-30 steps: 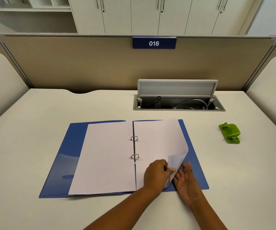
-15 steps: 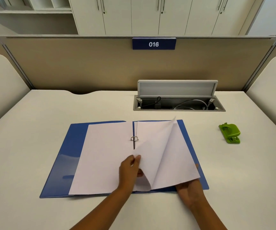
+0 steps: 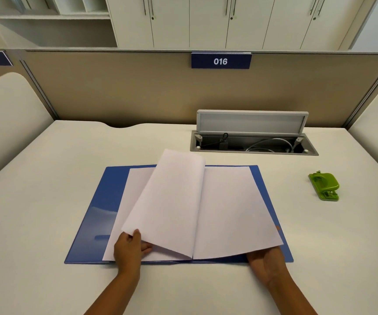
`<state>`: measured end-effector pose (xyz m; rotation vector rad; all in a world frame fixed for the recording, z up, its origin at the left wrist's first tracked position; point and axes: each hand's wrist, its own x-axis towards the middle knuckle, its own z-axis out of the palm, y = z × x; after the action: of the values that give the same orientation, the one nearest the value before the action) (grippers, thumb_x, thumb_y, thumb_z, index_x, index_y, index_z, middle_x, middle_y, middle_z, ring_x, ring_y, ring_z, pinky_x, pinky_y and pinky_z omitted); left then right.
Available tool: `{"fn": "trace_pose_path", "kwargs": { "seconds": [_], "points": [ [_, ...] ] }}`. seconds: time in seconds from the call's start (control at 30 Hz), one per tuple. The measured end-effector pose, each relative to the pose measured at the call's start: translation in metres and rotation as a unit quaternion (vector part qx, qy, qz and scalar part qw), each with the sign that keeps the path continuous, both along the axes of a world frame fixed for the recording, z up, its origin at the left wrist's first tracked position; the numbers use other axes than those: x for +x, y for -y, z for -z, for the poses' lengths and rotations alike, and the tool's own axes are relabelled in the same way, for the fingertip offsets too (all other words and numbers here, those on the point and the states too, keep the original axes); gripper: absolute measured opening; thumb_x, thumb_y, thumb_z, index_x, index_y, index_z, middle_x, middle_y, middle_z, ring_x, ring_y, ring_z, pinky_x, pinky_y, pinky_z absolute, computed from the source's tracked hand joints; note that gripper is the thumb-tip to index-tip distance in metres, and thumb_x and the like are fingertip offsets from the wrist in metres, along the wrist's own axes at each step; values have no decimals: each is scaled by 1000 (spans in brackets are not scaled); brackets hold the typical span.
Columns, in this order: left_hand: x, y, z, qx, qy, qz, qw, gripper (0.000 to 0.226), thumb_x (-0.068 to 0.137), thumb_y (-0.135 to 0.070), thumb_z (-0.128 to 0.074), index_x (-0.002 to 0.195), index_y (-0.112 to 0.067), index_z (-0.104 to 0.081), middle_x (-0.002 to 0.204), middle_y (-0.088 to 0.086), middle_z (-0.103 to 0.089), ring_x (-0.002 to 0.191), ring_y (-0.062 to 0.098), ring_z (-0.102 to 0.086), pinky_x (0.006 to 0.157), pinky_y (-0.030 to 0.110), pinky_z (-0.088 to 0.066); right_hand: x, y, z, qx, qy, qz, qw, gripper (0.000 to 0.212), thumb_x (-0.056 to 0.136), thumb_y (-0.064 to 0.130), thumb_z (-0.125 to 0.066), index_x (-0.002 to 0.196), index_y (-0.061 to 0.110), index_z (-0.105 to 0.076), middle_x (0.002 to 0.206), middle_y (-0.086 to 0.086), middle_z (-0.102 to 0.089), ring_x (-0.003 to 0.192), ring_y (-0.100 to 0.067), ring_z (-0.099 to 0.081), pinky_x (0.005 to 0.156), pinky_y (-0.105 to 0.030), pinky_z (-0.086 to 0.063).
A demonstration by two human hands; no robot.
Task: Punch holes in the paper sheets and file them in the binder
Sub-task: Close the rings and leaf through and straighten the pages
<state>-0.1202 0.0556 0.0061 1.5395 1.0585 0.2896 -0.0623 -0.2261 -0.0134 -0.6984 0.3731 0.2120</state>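
The counter [image 3: 47,201] carries the open blue binder [image 3: 97,214] at its middle, long axis running left to right, spine pointing away from the person toward the partition [image 3: 115,94]. A sheet [image 3: 126,201] lies flat on the left cover; a stack [image 3: 231,212] rests on the right side, bowed up along its near edge. Between them 1 page [image 3: 167,201] arcs over the spine mid-turn, its long axis pointing away and its free edge leaning left; the rings are hidden under it. The left hand [image 3: 128,248] pinches the page's near left corner, thumb on top and fingers beneath. The right hand [image 3: 266,261] lies palm up with fingers straight under the stack's near right corner, propping it without gripping. To do this turn well, the page should probably be carried in a smooth arc and kept slack near the spine, so the punched holes slide along the rings and do not tear, then laid square on the left sheet. The green punch [image 3: 324,186] sits well apart on the right, long axis pointing away.
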Motion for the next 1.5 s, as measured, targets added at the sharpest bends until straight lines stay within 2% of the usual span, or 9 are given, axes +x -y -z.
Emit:
{"fn": "trace_pose_path", "kwargs": {
  "seconds": [0.23, 0.4, 0.57, 0.77, 1.0, 1.17, 1.3, 1.37, 1.5],
  "points": [
    [-15, -13, 3, 8, -24, -42, 999, 21, 92, -20, -49, 97, -1, -53, 102, 21, -65, 83, 42, -65, 80, 52, -55, 0, 1, 0, -72, 29, -25, 997, 32, 98, 10, -37, 128, 12, -49, 107, -10, -62, 87, -21, -67, 71, -34, -58],
    [-26, -20, 4, -26, -29, -78, 996, 21, 91, -18, -49, 92, 3, -52, 99, 25, -65, 80, 43, -65, 80, 53, -55, 0, -1, -3, -30, 30, -16, 999, 28, 96, 18, -40, 100, 25, -67, 93, -1, -70, 80, -18, -70, 73, -35, -58],
    [-43, -20, 6, -57, 3, -82, 995, 17, 93, -15, -47, 88, 1, -50, 82, 18, -62, 60, 26, -61, 60, 35, -56, 1, 1, 2, -31, 34, -14, 999, 26, 97, 18, -39, 107, 22, -62, 93, -2, -70, 79, -17, -70, 72, -36, -58],
    [-44, 3, 1, -43, 3, -81, 996, 49, 94, -38, -41, 61, -2, -47, 50, 13, -49, 49, 30, -56, 62, 32, -49, 2, 2, 3, -16, 36, -25, 999, 29, 95, 17, -41, 99, 25, -68, 94, -2, -70, 81, -18, -69, 77, -39, -55],
    [-3, 55, -22, 18, 107, 92, 990, 22, 90, -19, -54, 71, -11, -61, 59, 5, -58, 32, 10, -48, 44, 19, -44, 0, -2, 2, -41, -14, -24, 999, 49, 95, 17, -38, 67, 30, -76, 73, 4, -74, 65, -12, -71, 69, -31, -57],
    [19, 99, -19, 54, 117, 371, 920, 17, 76, -22, -72, 90, -27, -65, 81, -7, -60, 63, -3, -59, 62, 9, -47, 0, -2, 3, -29, -40, -17, 999, 48, 97, 19, -37, 70, 27, -76, 74, 2, -74, 66, -13, -71, 63, -30, -59],
    [31, 123, -4, 344, 69, 527, 774, 45, 75, -40, -68, 116, -28, -56, 114, -13, -54, 102, 4, -53, 83, 19, -43, -1, -2, -3, -52, -20, -53, 997, 24, 90, 33, -44, 100, 21, -63, 85, 0, -75, 75, -14, -72, 63, -28, -59],
    [34, 129, -1, 466, 71, 510, 720, 34, 62, -41, -76, 92, -29, -66, 91, -14, -63, 80, 5, -62, 64, 18, -48, 1, -2, -3, -62, -16, -69, 996, 42, 76, 45, -52, 109, 21, -60, 101, -3, -71, 90, -15, -70, 70, -28, -59],
    [40, 132, 1, 511, 13, 494, 703, 34, 45, -36, -86, 44, -26, -53, 46, -12, -52, 38, -2, -47, 36, 10, -24, 4, -1, -2, -52, -22, -90, 994, 52, 74, 52, -45, 116, 21, -54, 123, -7, -59, 113, -16, -58, 81, -26, -54]
  ]
}}
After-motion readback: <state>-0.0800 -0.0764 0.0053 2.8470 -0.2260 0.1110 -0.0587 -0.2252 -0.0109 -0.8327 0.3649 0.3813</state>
